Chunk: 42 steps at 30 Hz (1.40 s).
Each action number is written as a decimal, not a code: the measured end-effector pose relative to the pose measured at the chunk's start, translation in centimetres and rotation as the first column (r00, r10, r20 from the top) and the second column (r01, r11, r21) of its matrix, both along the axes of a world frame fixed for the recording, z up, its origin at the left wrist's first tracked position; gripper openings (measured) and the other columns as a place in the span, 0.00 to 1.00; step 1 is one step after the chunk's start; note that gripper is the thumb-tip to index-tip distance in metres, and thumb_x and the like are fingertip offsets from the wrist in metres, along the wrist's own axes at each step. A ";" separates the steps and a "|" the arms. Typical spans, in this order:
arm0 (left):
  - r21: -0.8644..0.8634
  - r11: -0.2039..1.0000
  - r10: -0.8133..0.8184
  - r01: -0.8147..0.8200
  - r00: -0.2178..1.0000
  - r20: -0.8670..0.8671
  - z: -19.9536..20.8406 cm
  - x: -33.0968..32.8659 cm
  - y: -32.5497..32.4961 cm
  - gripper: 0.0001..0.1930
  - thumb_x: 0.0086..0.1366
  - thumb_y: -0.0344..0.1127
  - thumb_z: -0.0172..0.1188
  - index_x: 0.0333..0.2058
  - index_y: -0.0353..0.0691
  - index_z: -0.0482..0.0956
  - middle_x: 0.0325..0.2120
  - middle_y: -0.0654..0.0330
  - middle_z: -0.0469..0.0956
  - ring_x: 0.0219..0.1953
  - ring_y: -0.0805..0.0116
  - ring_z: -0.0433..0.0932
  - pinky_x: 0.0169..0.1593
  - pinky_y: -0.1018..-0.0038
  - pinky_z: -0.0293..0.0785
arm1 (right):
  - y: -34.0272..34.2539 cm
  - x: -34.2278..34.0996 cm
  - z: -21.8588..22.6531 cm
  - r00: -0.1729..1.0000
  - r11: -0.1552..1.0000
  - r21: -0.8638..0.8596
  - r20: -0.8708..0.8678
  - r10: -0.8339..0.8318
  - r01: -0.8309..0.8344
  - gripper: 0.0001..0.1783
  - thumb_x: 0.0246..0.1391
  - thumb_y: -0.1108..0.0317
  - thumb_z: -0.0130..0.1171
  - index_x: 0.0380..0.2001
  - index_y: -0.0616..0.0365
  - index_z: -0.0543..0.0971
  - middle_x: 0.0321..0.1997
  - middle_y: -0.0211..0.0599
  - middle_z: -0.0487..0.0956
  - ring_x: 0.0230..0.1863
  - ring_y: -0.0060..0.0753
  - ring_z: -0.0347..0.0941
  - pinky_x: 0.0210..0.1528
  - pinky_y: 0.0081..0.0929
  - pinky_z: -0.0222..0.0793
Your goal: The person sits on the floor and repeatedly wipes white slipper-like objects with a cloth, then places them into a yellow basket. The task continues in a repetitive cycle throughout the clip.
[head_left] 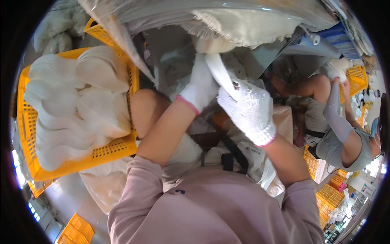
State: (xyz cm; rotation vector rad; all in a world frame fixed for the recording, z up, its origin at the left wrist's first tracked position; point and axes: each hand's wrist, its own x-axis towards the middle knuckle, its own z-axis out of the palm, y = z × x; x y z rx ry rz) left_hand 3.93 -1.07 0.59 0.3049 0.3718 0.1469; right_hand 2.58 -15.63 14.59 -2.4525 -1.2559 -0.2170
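Observation:
Both my hands wear white knit gloves with pink cuffs. Between them is a thin, curved white dish (221, 75), seen nearly edge-on and tilted. My left hand (203, 81) is closed at its upper left side, the fingertips hidden behind it. Lower down, my right hand (248, 107) grips the near end, thumb side up. The dish's far end reaches up to a pale cloth wheel (252, 26) with frayed edges, under a plastic-covered housing. Whether dish and wheel touch, I cannot tell. A dark spot shows on the right glove near the thumb.
On my left, a yellow crate (36, 168) holds stacked white dishes (81, 101). Another yellow crate (76, 229) sits on the floor at lower left. To the right, a co-worker (345, 138) sits at a similar machine, with yellow crates (330, 199) nearby.

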 end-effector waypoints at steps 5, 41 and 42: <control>0.982 0.188 0.304 -0.013 0.951 -0.045 0.5 -2.1 -0.5 0.21 0.75 0.45 0.55 0.56 0.34 0.76 0.38 0.46 0.84 0.41 0.48 0.85 0.48 0.59 0.81 | 1.9 1.2 -2.6 1.000 0.993 0.122 0.003 -0.004 0.003 0.12 0.58 0.56 0.67 0.34 0.53 0.84 0.26 0.44 0.82 0.28 0.53 0.81 0.31 0.45 0.77; 0.915 -0.275 0.195 0.295 0.949 -0.247 -3.5 -0.2 1.6 0.31 0.75 0.58 0.48 0.57 0.36 0.80 0.52 0.51 0.83 0.52 0.56 0.82 0.55 0.60 0.79 | 2.1 0.0 -0.6 0.970 0.986 0.167 -0.237 0.045 -0.005 0.27 0.45 0.59 0.77 0.49 0.57 0.85 0.39 0.52 0.87 0.40 0.58 0.85 0.44 0.43 0.82; 0.830 -0.433 0.169 0.351 0.936 -0.308 -3.3 -1.1 1.4 0.26 0.72 0.52 0.52 0.54 0.36 0.80 0.48 0.50 0.84 0.49 0.53 0.83 0.54 0.58 0.80 | 1.9 0.0 -1.0 0.981 0.978 0.208 -0.187 0.056 -0.016 0.29 0.44 0.56 0.78 0.48 0.60 0.84 0.37 0.51 0.87 0.38 0.57 0.85 0.42 0.43 0.82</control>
